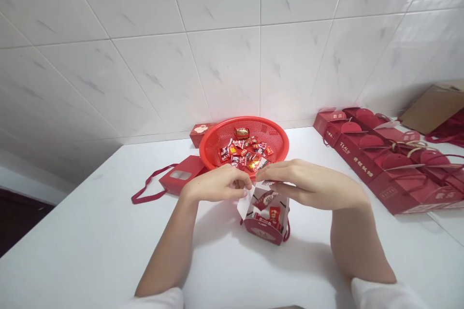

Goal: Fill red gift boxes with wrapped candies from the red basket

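Note:
A small red candy box (264, 234) stands with its top open in front of me, several wrapped candies (274, 215) inside it. At its back left edge my left hand (219, 184) has curled fingers, pinching the white-lined flap (247, 205). My right hand (308, 184) reaches over the back of the box, fingers bent down and together. Under them shows part of a wrapped candy (268, 183), mostly covered by the fingers. Just behind both hands is a red plastic basket (281, 142) holding several more candies (241, 149).
Left of the basket lies a red box with a window and ribbon (181, 174). A small red box (200, 133) sits behind it. Rows of closed red gift boxes (366, 154) fill the right, with a cardboard box (431, 108) beyond. A tiled wall (224, 67) bounds the white table (90, 236).

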Tool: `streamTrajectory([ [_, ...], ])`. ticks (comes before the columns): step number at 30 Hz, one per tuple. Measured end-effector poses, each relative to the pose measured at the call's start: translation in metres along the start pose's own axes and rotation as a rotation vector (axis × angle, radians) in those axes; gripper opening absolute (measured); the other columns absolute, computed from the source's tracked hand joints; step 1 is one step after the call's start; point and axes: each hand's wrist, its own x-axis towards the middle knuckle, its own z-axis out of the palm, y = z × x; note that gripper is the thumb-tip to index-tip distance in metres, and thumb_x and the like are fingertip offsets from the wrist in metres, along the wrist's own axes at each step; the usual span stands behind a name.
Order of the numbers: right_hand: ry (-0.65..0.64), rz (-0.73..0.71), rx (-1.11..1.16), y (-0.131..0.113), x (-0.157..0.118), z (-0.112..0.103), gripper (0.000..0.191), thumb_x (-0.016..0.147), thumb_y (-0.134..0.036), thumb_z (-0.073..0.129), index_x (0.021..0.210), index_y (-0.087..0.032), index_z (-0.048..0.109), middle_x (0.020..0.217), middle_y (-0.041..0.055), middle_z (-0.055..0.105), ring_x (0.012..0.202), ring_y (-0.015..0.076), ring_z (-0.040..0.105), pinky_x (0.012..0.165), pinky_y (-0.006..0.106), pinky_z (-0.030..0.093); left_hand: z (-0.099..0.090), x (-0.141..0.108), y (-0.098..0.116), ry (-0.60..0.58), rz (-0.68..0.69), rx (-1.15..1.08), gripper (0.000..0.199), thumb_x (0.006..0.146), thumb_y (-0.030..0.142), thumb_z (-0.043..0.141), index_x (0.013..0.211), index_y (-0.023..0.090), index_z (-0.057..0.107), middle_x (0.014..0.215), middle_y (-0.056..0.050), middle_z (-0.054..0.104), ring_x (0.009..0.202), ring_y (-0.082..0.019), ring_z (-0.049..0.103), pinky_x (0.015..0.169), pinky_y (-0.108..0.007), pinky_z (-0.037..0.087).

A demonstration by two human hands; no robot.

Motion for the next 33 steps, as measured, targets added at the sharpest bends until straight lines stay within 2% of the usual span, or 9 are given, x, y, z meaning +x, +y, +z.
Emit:
streamTrajectory([
  [7, -0.037, 0.004, 0.029, -0.001, 0.006, 0.003, 0.025, 0.103, -0.030, 0.045, 0.114, -0.020, 0.066, 0.096, 0.0055, 0.071, 0.077, 0.0170, 0.064, 0.069, 0.028, 0.048, 0.000, -0.002, 0.000, -0.031, 0.007, -0.023, 0.020, 0.087, 0.027, 0.059, 0.096, 0.017, 0.073, 0.086, -0.002, 0.073, 0.074, -0.017, 0.066, 0.064, -0.023, 0.044],
  [10, 0.023, 0.004, -0.004, -0.001, 0.006, 0.004, 0.029, 0.104, -0.038, 0.046, 0.120, -0.021, 0.064, 0.106, 0.0073, 0.071, 0.088, 0.0195, 0.066, 0.075, 0.030, 0.050, 0.000, -0.003, 0.001, -0.023, 0.016, -0.020, 0.018, 0.087, 0.028, 0.058, 0.091, 0.018, 0.073, 0.086, -0.002, 0.073, 0.075, -0.017, 0.065, 0.063, -0.023, 0.043],
  [14, 0.122, 0.007, -0.037, -0.002, -0.004, -0.001, 0.030, 0.103, -0.037, 0.049, 0.126, -0.022, 0.062, 0.116, 0.0081, 0.071, 0.105, 0.0223, 0.067, 0.088, 0.033, 0.052, 0.000, -0.004, 0.001, -0.011, 0.034, -0.001, 0.018, 0.086, 0.027, 0.058, 0.093, 0.018, 0.073, 0.091, -0.003, 0.074, 0.078, -0.017, 0.066, 0.065, -0.024, 0.044],
  [19, 0.228, 0.070, -0.094, -0.003, -0.021, -0.012, 0.033, 0.100, -0.039, 0.052, 0.128, -0.026, 0.063, 0.118, 0.0068, 0.073, 0.106, 0.0243, 0.069, 0.090, 0.037, 0.054, 0.001, -0.004, 0.006, -0.036, -0.004, 0.000, 0.024, 0.085, 0.036, 0.065, 0.098, 0.018, 0.072, 0.082, -0.002, 0.071, 0.075, -0.018, 0.065, 0.065, -0.024, 0.044],
  [21, 0.203, 0.107, -0.108, 0.001, -0.025, -0.010, 0.031, 0.100, -0.040, 0.051, 0.123, -0.025, 0.065, 0.115, 0.0070, 0.074, 0.103, 0.0240, 0.070, 0.087, 0.036, 0.054, 0.003, -0.004, 0.009, -0.048, -0.012, 0.018, 0.029, 0.081, 0.042, 0.071, 0.099, 0.019, 0.071, 0.078, 0.000, 0.068, 0.074, -0.018, 0.064, 0.063, -0.024, 0.043],
  [27, -0.038, 0.332, -0.177, 0.019, -0.035, 0.024, 0.016, 0.097, -0.028, 0.051, 0.106, -0.021, 0.063, 0.097, 0.0078, 0.074, 0.078, 0.0228, 0.069, 0.066, 0.033, 0.050, 0.017, -0.001, 0.017, -0.022, 0.012, 0.078, 0.042, 0.077, 0.050, 0.075, 0.108, 0.023, 0.067, 0.083, -0.001, 0.066, 0.078, -0.021, 0.062, 0.060, -0.026, 0.037],
  [30, -0.003, 0.374, -0.081, 0.021, -0.044, 0.046, 0.018, 0.100, -0.033, 0.049, 0.113, -0.022, 0.057, 0.099, 0.0066, 0.072, 0.079, 0.0215, 0.067, 0.069, 0.034, 0.051, 0.024, 0.000, 0.022, -0.041, 0.047, 0.101, 0.044, 0.077, 0.050, 0.075, 0.111, 0.024, 0.065, 0.087, -0.002, 0.067, 0.082, -0.023, 0.062, 0.062, -0.027, 0.037],
  [33, 0.084, 0.381, 0.021, 0.020, -0.052, 0.068, 0.035, 0.100, -0.038, 0.052, 0.131, -0.024, 0.045, 0.113, 0.0075, 0.070, 0.088, 0.0205, 0.067, 0.079, 0.035, 0.053, 0.031, 0.001, 0.029, -0.068, 0.056, 0.109, 0.048, 0.076, 0.049, 0.077, 0.114, 0.023, 0.063, 0.091, -0.002, 0.066, 0.083, -0.023, 0.060, 0.061, -0.026, 0.037],
])
